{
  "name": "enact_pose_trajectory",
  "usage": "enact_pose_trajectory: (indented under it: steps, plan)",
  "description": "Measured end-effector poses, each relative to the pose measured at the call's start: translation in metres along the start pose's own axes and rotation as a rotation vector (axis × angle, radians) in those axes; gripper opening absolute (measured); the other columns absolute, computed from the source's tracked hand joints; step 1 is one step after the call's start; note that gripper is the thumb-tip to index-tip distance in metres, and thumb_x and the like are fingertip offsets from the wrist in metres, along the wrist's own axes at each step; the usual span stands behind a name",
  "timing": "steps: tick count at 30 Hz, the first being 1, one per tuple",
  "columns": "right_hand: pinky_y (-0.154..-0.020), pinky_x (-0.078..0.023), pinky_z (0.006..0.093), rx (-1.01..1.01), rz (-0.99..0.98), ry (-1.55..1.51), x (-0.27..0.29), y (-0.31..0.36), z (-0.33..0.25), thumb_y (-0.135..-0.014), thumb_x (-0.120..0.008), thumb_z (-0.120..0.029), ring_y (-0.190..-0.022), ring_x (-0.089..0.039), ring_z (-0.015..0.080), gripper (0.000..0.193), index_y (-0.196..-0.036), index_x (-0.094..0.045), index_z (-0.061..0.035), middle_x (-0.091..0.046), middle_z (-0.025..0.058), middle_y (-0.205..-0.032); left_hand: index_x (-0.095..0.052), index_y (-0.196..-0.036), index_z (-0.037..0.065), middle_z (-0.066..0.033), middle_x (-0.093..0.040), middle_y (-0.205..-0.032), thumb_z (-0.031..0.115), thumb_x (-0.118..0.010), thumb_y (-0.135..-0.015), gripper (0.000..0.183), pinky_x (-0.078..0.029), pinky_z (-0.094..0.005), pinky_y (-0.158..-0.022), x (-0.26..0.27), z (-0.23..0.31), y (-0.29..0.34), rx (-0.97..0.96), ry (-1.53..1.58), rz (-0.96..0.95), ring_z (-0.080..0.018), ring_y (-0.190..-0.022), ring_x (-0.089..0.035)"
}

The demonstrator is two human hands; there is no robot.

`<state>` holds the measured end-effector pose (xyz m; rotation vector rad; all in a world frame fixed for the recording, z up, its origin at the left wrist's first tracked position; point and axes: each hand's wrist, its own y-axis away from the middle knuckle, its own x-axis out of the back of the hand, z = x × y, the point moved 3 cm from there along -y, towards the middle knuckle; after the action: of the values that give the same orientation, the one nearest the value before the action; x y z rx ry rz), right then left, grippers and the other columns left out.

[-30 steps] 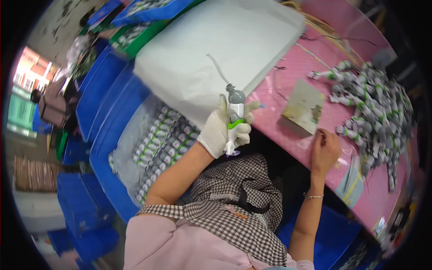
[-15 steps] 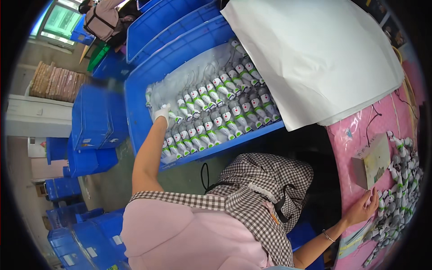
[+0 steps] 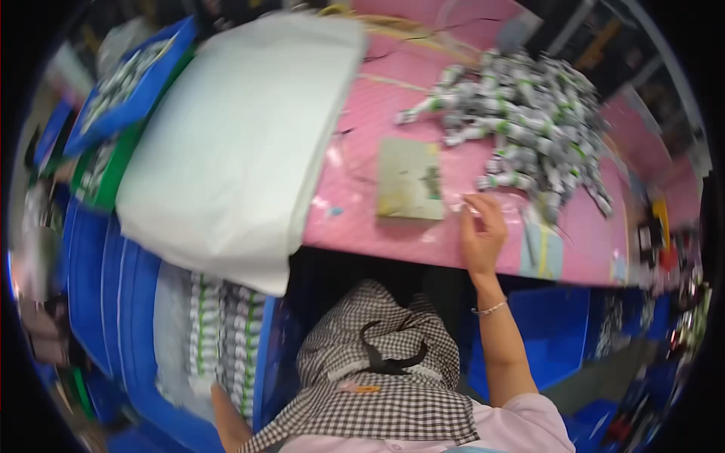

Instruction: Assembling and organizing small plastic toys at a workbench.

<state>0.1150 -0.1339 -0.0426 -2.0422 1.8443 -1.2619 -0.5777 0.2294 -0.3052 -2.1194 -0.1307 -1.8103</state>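
Note:
On the pink-covered table (image 3: 355, 219), my right hand (image 3: 483, 238) rests palm down near the front edge, fingers bent and apart, with nothing visible in them. Just beyond it lies a heap of slim white-and-green pieces with grey ends (image 3: 521, 121); their exact kind is blurred. A small worn box (image 3: 409, 181) stands to the left of this hand. Low on the left, my left hand (image 3: 202, 386), in a white glove, reaches into a blue bin (image 3: 264, 355) beside rows of the same pieces (image 3: 245, 340). Its fingers are smeared and partly cut from sight.
A large white sheet (image 3: 242, 128) covers the table's left part and hangs over the bin. Beyond it a blue tray (image 3: 162, 83) of similar pieces sits on a green crate (image 3: 98, 177). Under the table at right is another blue bin (image 3: 536, 332).
My view has swung right, toward the table and heap. My left hand stays at the bin, now low in the picture. My right hand remains by the heap, its fingers more bent.

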Motion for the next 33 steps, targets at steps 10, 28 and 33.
enact_pose_trajectory:
  steps: [10, 28, 33]
  plan:
    - [-0.077, -0.046, 0.0365, 0.233, 0.022, 0.274, 0.03, -0.134, 0.054, -0.076, -0.057, 0.0, -0.089, -0.056, 0.0299, 0.023, -0.098, -0.062, -0.0049, -0.06, 0.0124, -0.095, -0.061, -0.102, -0.002, -0.0157, -0.063, -0.098, 0.031, -0.049, -0.09, 0.037, -0.049, -0.0401, -0.074, 0.138, 0.176, -0.002, -0.111, 0.44, 0.282, -0.0303, -0.086, -0.06]
    - [-0.096, -0.03, 0.0433, 0.397, -0.159, 0.226, 0.052, -0.116, -0.076, -0.073, -0.071, -0.018, -0.099, -0.056, 0.0202, 0.048, -0.117, -0.053, -0.0157, -0.059, 0.0046, -0.104, -0.057, -0.108, 0.001, -0.0129, -0.058, -0.096, 0.003, -0.064, -0.078, 0.031, -0.045, -0.0319, -0.083, 0.542, 0.478, 0.307, -1.608, 1.388, 0.341, -0.0224, -0.091, -0.057]
    - [-0.092, -0.042, 0.0408, -0.086, -0.708, -1.394, 0.067, -0.083, -0.078, -0.079, -0.07, -0.031, -0.112, -0.051, 0.0238, 0.065, -0.133, -0.042, -0.0084, -0.055, 0.0149, -0.121, -0.051, -0.115, 0.002, -0.0098, -0.057, -0.098, 0.012, -0.063, -0.083, 0.036, -0.047, -0.0357, -0.083, 0.514, 0.49, 0.292, -1.433, 1.546, -0.537, -0.02, -0.09, -0.057]
